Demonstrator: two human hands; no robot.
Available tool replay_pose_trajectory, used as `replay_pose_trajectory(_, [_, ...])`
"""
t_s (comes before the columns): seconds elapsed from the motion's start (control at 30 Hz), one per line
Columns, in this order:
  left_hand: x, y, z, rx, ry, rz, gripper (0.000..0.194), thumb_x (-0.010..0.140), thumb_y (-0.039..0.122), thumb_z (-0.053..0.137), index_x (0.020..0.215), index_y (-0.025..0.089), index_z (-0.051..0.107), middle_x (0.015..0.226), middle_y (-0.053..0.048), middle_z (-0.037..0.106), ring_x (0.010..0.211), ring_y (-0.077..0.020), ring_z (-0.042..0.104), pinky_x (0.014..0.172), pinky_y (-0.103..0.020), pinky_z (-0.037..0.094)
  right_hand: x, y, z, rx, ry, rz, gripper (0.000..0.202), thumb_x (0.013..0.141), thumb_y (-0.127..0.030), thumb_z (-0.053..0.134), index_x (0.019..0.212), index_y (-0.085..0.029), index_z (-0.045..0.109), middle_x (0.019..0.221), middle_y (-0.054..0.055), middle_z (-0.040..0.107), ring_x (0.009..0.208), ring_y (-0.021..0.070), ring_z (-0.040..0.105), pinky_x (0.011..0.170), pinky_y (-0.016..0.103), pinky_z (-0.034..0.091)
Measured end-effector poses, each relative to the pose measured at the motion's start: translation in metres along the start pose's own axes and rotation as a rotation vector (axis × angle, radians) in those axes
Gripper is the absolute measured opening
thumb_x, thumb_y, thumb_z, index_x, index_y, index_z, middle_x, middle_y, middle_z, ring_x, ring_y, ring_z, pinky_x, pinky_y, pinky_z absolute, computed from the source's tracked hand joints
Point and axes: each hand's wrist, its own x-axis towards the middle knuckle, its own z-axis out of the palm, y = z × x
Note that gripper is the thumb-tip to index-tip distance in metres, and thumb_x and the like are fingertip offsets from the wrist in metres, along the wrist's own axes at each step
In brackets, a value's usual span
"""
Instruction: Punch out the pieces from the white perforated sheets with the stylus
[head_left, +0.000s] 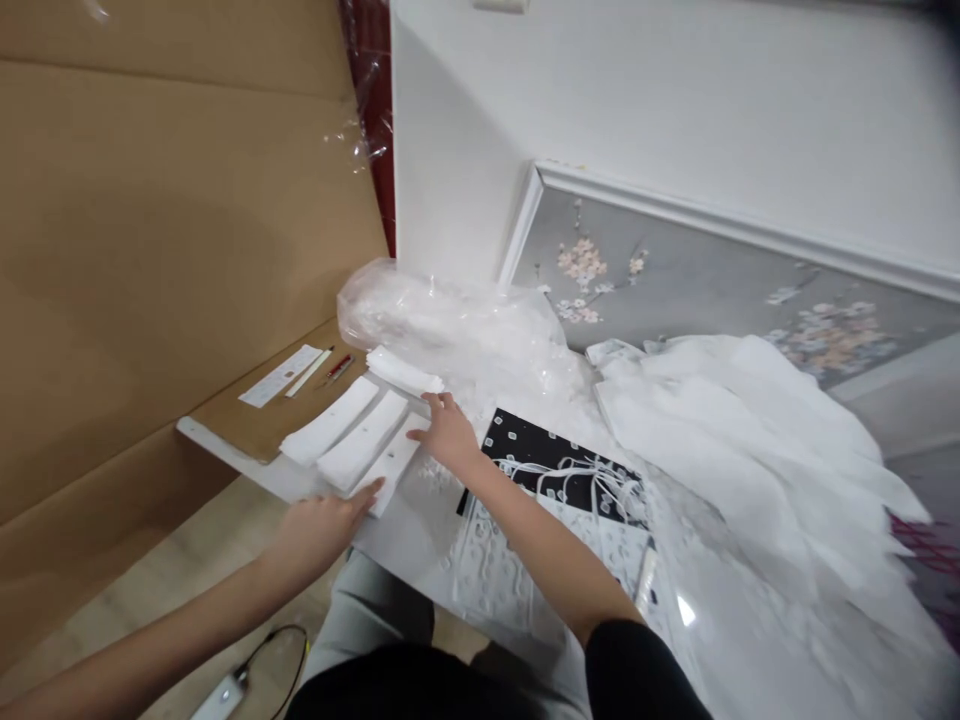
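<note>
Hands point(448, 435) palm-down at white strip point(391, 462)

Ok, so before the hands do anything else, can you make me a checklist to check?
1. Left hand at the near end of the strip: ok, a finger is on it.
2. Right hand at that strip's far end: ok.
3. Card off the strips: ok, it lies on the cardboard.
4. Space to the right free of stuff: not ok, the black sheet is close by.
5. Plastic not touching the farthest strip: cannot tell, they lie very close.
6. How many layers in each strip: cannot tell from here.
</note>
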Motion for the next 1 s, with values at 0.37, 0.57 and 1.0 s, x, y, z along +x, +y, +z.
replay_pose_trajectory(0.37, [0.06, 0.079, 0.01, -0.151, 0.033, 0.399, 0.057, 0.092, 0.057, 0.04, 0.144, 0.033, 0.043, 0.135, -0.008, 0.054, 0.104, -0.0323, 0.063, 0.078, -0.04, 0.05, -0.259, 0.122, -0.128, -0.416, 0.304, 0.782, 0.06, 0.093, -0.047, 0.046, 0.148, -0.031, 0.029, 0.111, 0.011, 0.061, 0.093, 0.0273, 0.063, 0.07, 0.033, 0.044])
replay_pose_trajectory(0.57, [0.113, 0.125, 0.036, -0.331, -0.046, 0.49, 0.063, 0.085, 0.062, 0.048, 0.13, 0.019, 0.053, 0.13, -0.013, 0.052, 0.112, -0.0303, 0.057, 0.089, -0.037, 0.047, -0.293, 0.148, -0.115, -0.213, 0.247, 0.658, 0.05, 0.09, -0.015, 0.037, 0.135, -0.028, 0.053, 0.105, 0.009, 0.062, 0.085, 0.0196, 0.063, 0.077, 0.029, 0.043])
replay_pose_trajectory(1.0, [0.091, 0.144, 0.026, -0.93, -0.218, 0.258, 0.082, 0.069, 0.064, 0.067, 0.137, 0.023, 0.043, 0.103, -0.009, 0.069, 0.076, -0.0254, 0.066, 0.066, -0.037, 0.053, -0.309, 0.19, -0.126, 0.311, 0.632, 0.705, 0.035, 0.071, -0.021, 0.055, 0.106, -0.02, 0.06, 0.097, 0.005, 0.069, 0.09, 0.0219, 0.067, 0.077, 0.033, 0.053])
